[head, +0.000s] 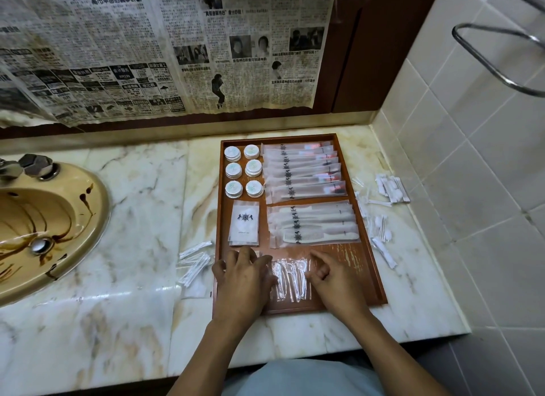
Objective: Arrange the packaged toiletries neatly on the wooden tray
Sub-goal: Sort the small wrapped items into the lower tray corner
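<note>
A wooden tray (365, 266) lies on the marble counter. On it sit several round white soaps (243, 171), a stack of toothbrush packets (303, 171), comb packets (314, 223) and a flat shower-cap packet (244, 223). At the tray's near end lie clear packets of small white items (290, 277). My left hand (241, 280) rests with spread fingers on their left edge. My right hand (333, 277) has its fingers curled, touching their right edge. Neither hand lifts anything.
Loose cotton-swab packets (194, 266) lie left of the tray, and more small packets (383, 216) are scattered to its right. A stained yellow sink (50, 218) sits far left. Newspaper (147, 47) covers the back wall; a tiled wall (472, 189) closes the right side.
</note>
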A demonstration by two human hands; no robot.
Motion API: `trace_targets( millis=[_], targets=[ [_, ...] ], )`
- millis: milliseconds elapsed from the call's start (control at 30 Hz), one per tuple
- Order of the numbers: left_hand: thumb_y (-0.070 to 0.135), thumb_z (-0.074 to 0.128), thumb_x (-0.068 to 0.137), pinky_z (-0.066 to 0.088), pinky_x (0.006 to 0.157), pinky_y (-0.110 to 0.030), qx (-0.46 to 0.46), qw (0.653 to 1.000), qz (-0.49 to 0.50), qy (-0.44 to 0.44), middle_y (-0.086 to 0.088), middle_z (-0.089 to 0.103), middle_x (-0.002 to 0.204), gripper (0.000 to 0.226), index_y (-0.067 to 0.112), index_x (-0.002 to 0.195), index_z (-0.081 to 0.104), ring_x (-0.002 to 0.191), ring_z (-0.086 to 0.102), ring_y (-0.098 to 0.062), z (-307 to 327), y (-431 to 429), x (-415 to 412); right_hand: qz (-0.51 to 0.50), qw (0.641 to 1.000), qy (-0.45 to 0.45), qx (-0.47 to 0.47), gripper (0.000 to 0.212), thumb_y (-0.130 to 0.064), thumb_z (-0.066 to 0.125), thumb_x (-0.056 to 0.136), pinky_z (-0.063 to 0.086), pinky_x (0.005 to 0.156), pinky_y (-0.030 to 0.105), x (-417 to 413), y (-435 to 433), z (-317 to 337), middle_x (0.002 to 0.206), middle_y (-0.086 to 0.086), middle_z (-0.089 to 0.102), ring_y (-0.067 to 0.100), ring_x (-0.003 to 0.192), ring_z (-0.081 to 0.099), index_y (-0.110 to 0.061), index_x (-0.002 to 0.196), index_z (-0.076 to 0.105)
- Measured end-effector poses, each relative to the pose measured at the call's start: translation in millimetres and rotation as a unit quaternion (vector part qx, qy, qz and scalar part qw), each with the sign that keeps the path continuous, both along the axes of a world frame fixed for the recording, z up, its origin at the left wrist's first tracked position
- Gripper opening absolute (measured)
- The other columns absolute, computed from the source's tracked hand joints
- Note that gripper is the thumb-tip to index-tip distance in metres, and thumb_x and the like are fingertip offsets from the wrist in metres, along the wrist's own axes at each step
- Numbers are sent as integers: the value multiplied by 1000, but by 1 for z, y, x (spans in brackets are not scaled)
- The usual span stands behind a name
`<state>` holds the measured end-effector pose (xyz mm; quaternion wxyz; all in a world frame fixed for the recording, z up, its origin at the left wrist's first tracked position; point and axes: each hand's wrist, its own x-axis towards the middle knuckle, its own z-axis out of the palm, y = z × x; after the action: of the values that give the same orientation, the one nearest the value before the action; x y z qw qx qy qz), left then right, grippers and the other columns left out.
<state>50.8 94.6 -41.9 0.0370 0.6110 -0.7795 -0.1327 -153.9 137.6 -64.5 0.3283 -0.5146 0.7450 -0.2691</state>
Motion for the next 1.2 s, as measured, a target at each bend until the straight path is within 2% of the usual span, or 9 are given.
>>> trace_targets(
  millis=[100, 233, 367, 467, 533, 800, 933, 1033, 1200],
  targets=[
    [29, 72, 90, 39, 92, -49, -43, 996, 50, 65, 2, 62, 116, 25, 34, 114, 74, 115, 53, -25, -3, -4, 12, -49, 997, -52, 14, 49, -23, 77, 87, 45, 63, 11, -7, -1, -5, 72, -2, 62, 9, 67, 63, -29, 133, 62],
    [12, 72, 88, 41, 84, -43, -62, 981, 127, 130, 0, 64, 102, 21, 26, 104, 76, 99, 61, -28, -4, -16, 48, -76, 992, -96, 43, 46, -26, 76, 88, 51, 63, 21, -12, -2, -10, 75, 0, 67, 13, 65, 69, -35, 130, 61],
    [24, 74, 88, 51, 84, -48, 1, 974, 193, 118, -3, 63, 102, 16, 25, 104, 72, 96, 64, -32, -11, -25, 93, -82, 988, -117, 52, 43, -22, 75, 89, 45, 59, 16, -12, -3, -7, 75, 0, 67, 7, 61, 69, -34, 128, 61],
    [40, 80, 83, 51, 88, -49, 57, 976, 207, 45, -9, 61, 114, 46, 21, 122, 65, 107, 60, -35, -17, -27, 112, -83, 988, -115, 55, 44, -21, 75, 89, 47, 60, 19, -10, -2, -6, 75, -1, 67, 7, 61, 69, -34, 129, 61],
    [43, 81, 82, 51, 88, -48, 61, 977, 200, 40, -8, 59, 117, 52, 22, 125, 63, 108, 60, -34, -20, -26, 117, -85, 989, -107, 54, 44, -21, 75, 89, 49, 62, 22, -10, -2, -6, 73, 0, 68, 7, 61, 69, -34, 129, 61],
    [28, 66, 96, 52, 84, -38, 48, 968, 210, 127, -4, 63, 107, 27, 17, 121, 70, 95, 66, -29, -15, -24, 117, -88, 990, -91, 55, 41, -21, 73, 91, 44, 57, 18, -6, -3, -4, 78, 3, 67, 7, 60, 68, -34, 128, 62],
    [20, 64, 98, 46, 79, -32, 14, 958, 220, 181, -6, 71, 102, 23, 11, 117, 73, 90, 65, -26, -11, -22, 116, -86, 991, -85, 57, 40, -21, 71, 92, 42, 55, 15, -5, -2, 1, 77, 3, 68, 4, 60, 67, -36, 128, 61],
    [13, 63, 98, 41, 78, -27, 4, 941, 240, 240, -4, 73, 97, 23, 8, 118, 72, 83, 59, -16, -1, -21, 112, -87, 991, -80, 57, 40, -21, 71, 92, 41, 55, 14, -4, -2, 2, 76, 3, 68, 3, 60, 66, -36, 128, 61],
    [14, 59, 100, 41, 71, -17, 7, 924, 260, 279, 2, 74, 94, 20, 12, 114, 73, 83, 61, -13, 5, -22, 106, -97, 990, -94, 50, 40, -21, 71, 92, 44, 57, 17, -3, -2, 2, 73, 2, 68, 5, 61, 67, -34, 128, 61]
  ],
)
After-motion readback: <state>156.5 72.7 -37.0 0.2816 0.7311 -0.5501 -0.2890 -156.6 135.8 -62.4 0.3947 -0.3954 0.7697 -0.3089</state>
